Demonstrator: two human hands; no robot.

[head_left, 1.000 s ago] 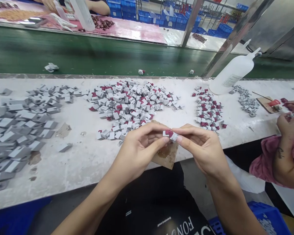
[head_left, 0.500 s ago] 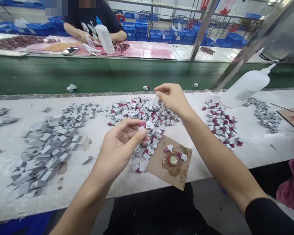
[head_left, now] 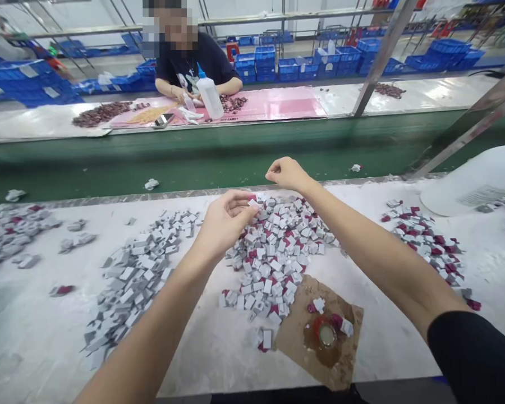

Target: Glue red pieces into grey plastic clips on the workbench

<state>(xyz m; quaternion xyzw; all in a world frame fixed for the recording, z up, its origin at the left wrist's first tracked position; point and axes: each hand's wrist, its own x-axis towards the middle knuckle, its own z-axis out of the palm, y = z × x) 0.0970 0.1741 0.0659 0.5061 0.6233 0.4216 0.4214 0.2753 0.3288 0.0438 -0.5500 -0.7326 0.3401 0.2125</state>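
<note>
My left hand (head_left: 225, 224) is raised over the near edge of the middle pile of small white-and-red pieces (head_left: 278, 252), and its fingertips pinch one small white piece (head_left: 253, 204). My right hand (head_left: 287, 173) reaches further out, to the far edge of the white table (head_left: 37, 336) beside the green conveyor belt (head_left: 219, 160). Its fingers are pinched together and I see nothing between them. A scrap of brown cardboard (head_left: 345, 359) lies at the near table edge, with a wet glue puddle, a round cap (head_left: 326, 335) and a few pieces on it.
A heap of grey pieces (head_left: 130, 280) lies left of the middle pile. More white-and-red pieces (head_left: 429, 241) lie to the right, beside a tipped white squeeze bottle (head_left: 475, 179). Stray pieces (head_left: 151, 183) sit on the belt. Across the belt a person (head_left: 193, 62) works at a pink mat.
The hands have separated: my right hand went out to the far table edge while my left rose over the middle pile. The view tilted up and shifted.
</note>
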